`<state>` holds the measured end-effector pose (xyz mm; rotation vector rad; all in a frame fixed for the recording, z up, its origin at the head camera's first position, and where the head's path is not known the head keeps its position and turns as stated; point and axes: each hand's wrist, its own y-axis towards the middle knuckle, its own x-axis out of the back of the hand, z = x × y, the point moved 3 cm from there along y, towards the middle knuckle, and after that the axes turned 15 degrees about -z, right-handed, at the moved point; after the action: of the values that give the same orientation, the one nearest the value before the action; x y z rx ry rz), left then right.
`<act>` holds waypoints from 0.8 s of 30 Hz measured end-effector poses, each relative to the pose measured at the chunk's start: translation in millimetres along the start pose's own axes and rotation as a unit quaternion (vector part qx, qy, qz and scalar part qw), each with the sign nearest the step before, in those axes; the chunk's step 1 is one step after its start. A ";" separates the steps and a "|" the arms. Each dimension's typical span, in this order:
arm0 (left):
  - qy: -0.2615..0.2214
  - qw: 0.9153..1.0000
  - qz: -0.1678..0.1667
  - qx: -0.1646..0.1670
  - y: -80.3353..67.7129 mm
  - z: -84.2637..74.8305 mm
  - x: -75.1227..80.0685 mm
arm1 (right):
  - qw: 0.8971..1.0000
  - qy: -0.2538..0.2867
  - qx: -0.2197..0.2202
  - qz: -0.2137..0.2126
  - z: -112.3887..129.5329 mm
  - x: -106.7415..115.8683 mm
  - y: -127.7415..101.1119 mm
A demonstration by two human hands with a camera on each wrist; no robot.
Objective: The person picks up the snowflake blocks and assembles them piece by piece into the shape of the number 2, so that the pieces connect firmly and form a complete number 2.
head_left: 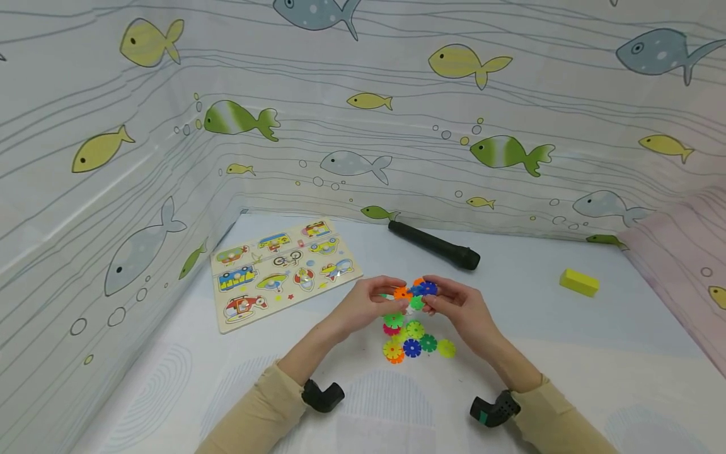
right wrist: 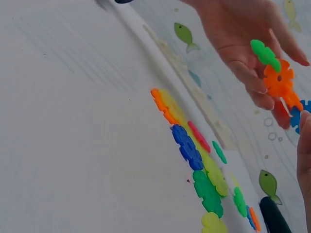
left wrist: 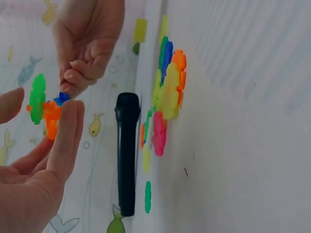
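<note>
Slotted plastic flower discs are joined into a small chain between my two hands in the head view. My left hand [head_left: 367,306] holds its orange disc [right wrist: 279,78], with the thumb on one side and the fingers on the other. A green disc [right wrist: 266,55] is attached at that end. The blue disc [head_left: 428,288] at the other end is pinched by my right hand [head_left: 462,310]. Below the hands lies a loose group of flower discs, among them a dark blue one [head_left: 412,348], a yellow one [head_left: 447,348] and a pink one [right wrist: 198,136].
A wooden vehicle puzzle board [head_left: 286,272] lies at the left. Behind the hands is a black microphone [head_left: 433,244], and a yellow block [head_left: 579,282] sits farther right. Fish-patterned walls [head_left: 306,126] border the white surface at the back and left.
</note>
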<state>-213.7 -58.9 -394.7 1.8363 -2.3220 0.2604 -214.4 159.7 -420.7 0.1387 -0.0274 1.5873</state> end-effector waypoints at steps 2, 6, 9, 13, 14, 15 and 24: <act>0.003 1.000 0.003 -0.001 0.3 0.5 -0.4 | 1.000 0.019 -0.008 0.006 0.1 0.4 0.2; 0.008 1.000 0.013 -0.002 1.1 2.1 -1.3 | 0.998 0.057 -0.018 0.025 2.1 -0.8 -0.3; 0.006 1.000 0.022 -0.007 0.2 1.9 -2.6 | 0.997 0.067 -0.018 0.043 3.9 -2.4 -1.6; 0.006 1.000 0.021 -0.021 -1.8 0.6 -4.7 | 0.995 0.064 -0.023 0.067 5.6 -4.5 -5.0; 0.005 0.999 0.021 -0.025 -1.9 0.6 -5.3 | 0.995 0.062 -0.024 0.072 5.7 -5.1 -5.8; 0.003 0.999 0.021 -0.028 -2.0 0.3 -5.8 | 0.995 0.060 -0.024 0.076 5.4 -5.8 -6.5; 0.005 0.999 0.024 -0.037 -2.7 0.8 -7.2 | 0.997 0.019 -0.024 0.068 2.0 -9.5 -7.6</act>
<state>-209.4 -52.9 -397.1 1.7434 -2.3388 0.1858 -206.6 150.3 -420.3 0.0696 -0.0469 1.7242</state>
